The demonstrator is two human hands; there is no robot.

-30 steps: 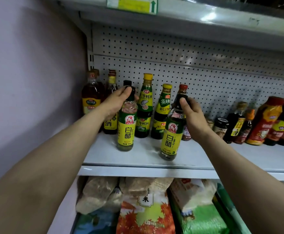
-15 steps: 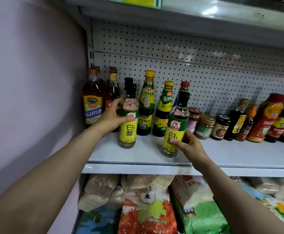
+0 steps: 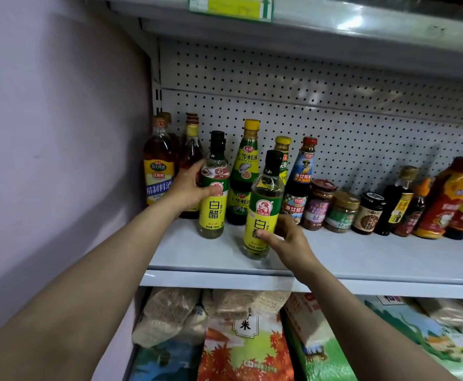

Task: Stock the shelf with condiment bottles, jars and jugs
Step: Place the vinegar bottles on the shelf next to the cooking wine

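Observation:
Two clear white-vinegar bottles with yellow-green labels and black caps stand on the grey shelf. My left hand grips the left vinegar bottle at its middle, thumb across the label. My right hand holds the right vinegar bottle low on its label; this bottle stands nearer the shelf's front edge and leans slightly right. Behind them stand two green oyster-sauce bottles with yellow caps.
Cooking-wine bottles stand at the far left against the wall. Jars and dark sauce bottles line the back toward the right. Pegboard backs the shelf, and another shelf hangs overhead. Grain bags fill the bin below.
Both hands slid down from the bottle caps to the labelled bodies. The left bottle now stands further back; the right one stays near the front edge.

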